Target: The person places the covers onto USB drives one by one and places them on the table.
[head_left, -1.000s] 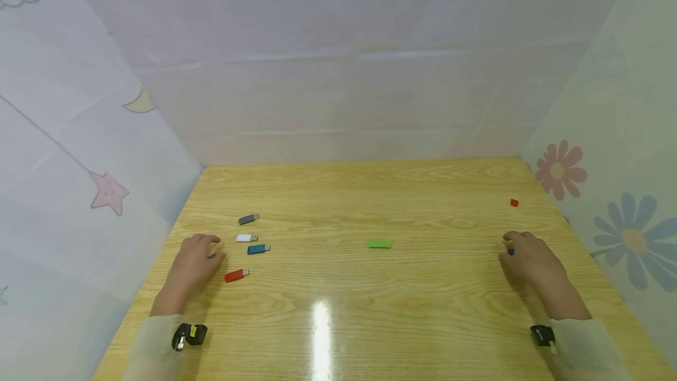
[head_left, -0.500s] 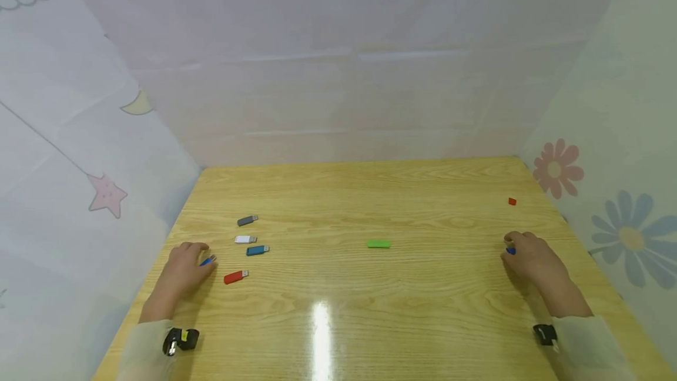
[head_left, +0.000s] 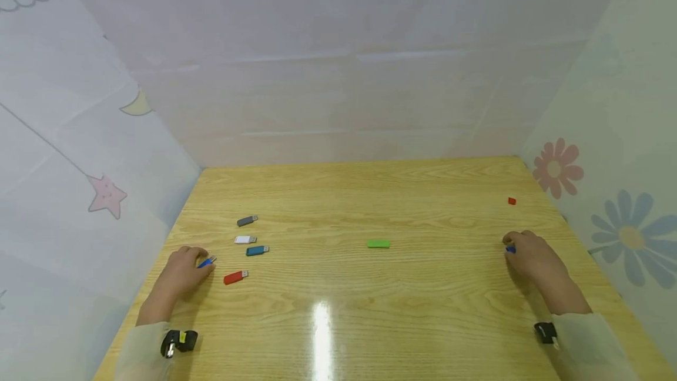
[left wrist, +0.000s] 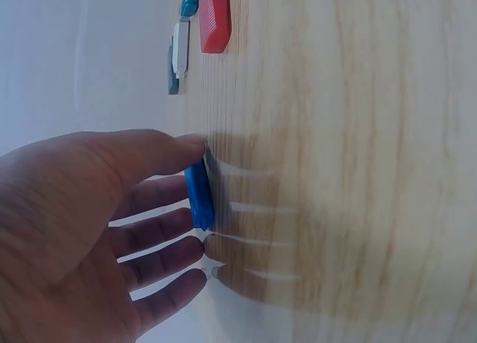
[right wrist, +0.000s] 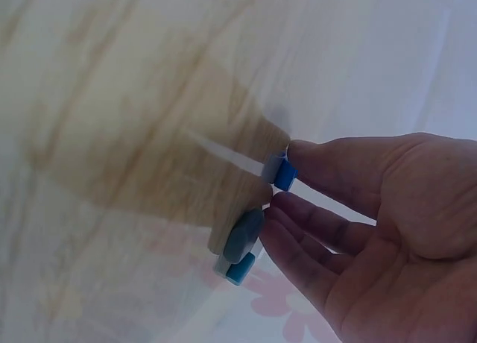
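Observation:
My left hand (head_left: 182,269) has thumb and fingers about a blue USB stick (left wrist: 199,194) close to the table, its metal plug pointing out from the fingertips in the head view. In the left wrist view, the thumb tip meets the stick's upper end while the index fingertip passes behind it. At the right side, my right hand (head_left: 531,257) pinches a small blue cap (right wrist: 282,171) between thumb and index finger. Just below those fingers in the right wrist view are a grey-teal rounded piece (right wrist: 244,235) and a teal cap (right wrist: 240,268), both hidden in the head view.
Red (head_left: 234,277), teal (head_left: 256,250), white (head_left: 244,240) and grey (head_left: 245,221) USB sticks lie right of my left hand. A green flat piece (head_left: 378,244) sits mid-table. A red cap (head_left: 512,200) lies beyond my right hand. Printed cloth walls (head_left: 338,104) border the table.
My left hand has drawn back a little to the left, so more of the blue USB stick shows between thumb and index finger. The right hand has barely moved.

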Demonstrator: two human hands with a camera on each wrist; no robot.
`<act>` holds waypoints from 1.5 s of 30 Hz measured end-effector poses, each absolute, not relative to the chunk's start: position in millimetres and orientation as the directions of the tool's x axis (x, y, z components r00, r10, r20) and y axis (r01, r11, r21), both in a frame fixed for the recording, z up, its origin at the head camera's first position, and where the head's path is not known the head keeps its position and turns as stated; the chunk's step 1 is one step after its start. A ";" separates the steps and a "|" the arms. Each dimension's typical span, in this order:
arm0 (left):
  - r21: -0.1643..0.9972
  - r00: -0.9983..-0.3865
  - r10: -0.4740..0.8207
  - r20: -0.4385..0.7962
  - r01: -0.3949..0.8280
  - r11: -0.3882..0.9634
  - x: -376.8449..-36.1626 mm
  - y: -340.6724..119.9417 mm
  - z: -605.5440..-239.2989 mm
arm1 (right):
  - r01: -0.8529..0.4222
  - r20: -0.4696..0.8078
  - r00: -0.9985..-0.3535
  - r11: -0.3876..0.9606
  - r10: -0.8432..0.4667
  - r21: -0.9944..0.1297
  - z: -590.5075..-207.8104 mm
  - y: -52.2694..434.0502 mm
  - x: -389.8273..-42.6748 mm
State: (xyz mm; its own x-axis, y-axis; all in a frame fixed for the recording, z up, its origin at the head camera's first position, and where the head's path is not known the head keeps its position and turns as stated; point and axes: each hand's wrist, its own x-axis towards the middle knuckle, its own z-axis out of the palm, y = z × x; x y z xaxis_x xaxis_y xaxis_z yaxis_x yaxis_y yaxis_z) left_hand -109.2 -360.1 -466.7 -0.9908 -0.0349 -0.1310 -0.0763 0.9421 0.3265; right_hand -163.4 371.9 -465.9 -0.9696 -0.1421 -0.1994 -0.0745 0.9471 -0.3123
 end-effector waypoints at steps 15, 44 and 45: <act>0.335 -0.994 -0.010 -0.113 -0.048 0.941 -108.1 -357.1 -461.4 | -0.057 -0.229 -0.965 0.951 -0.131 -0.305 -468.0 374.0 -169.3; 0.330 -0.995 -0.045 -0.090 -0.073 0.941 -103.7 -346.2 -451.5 | -0.055 -0.137 -0.984 0.928 -0.113 -0.368 -464.4 372.1 -164.9; 0.330 -0.995 -0.048 -0.089 -0.075 0.941 -104.1 -345.1 -450.7 | -0.057 -0.131 -0.985 0.927 -0.114 -0.372 -463.9 371.2 -164.6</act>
